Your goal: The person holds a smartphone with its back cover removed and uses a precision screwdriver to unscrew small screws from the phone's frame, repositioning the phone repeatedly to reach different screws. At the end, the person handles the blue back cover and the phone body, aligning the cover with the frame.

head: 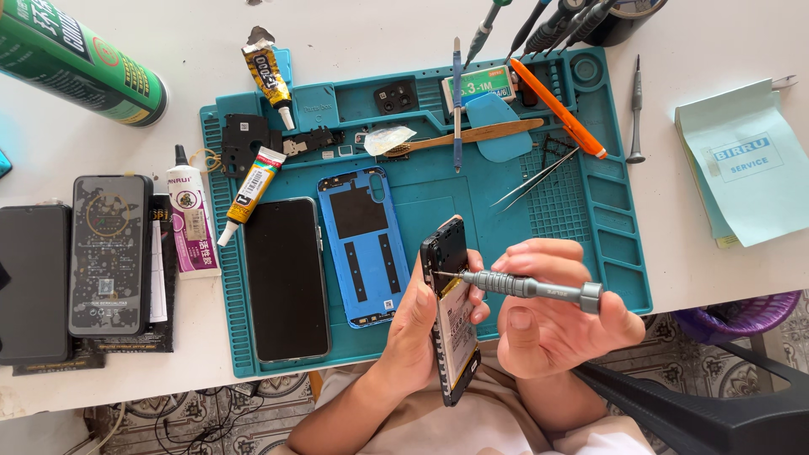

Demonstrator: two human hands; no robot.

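A green cylindrical spray can point(80, 63) lies at the far left of the white tabletop point(371, 21), above two dark phone screens point(109, 253) resting on black packets. Beside them sits a white glue tube with a purple label point(192, 221). The teal silicone repair mat point(619, 244) begins next, carrying a yellow-labelled glue tube point(253, 184), a black phone screen lying flat point(286, 280) and, just beside it, a blue plastic phone back cover point(364, 244) lying inner face up.

Near the mat's front edge the left hand point(415, 333) has its grip closed around an opened black smartphone with its battery exposed point(451, 324), held tilted on its edge above the person's lap. The right hand point(552, 316) is wrapped around a grey metal precision screwdriver point(527, 288), held nearly level, its tip touching the phone's upper inside edge (the exact screw is too small to make out).

Farther back on the mat lie a wooden-handled brush point(472, 136), silver tweezers point(539, 175) and an orange pry tool point(558, 109). Off the mat to the right, a slim grey screwdriver point(636, 109) lies near a pale green paper pad point(746, 164).
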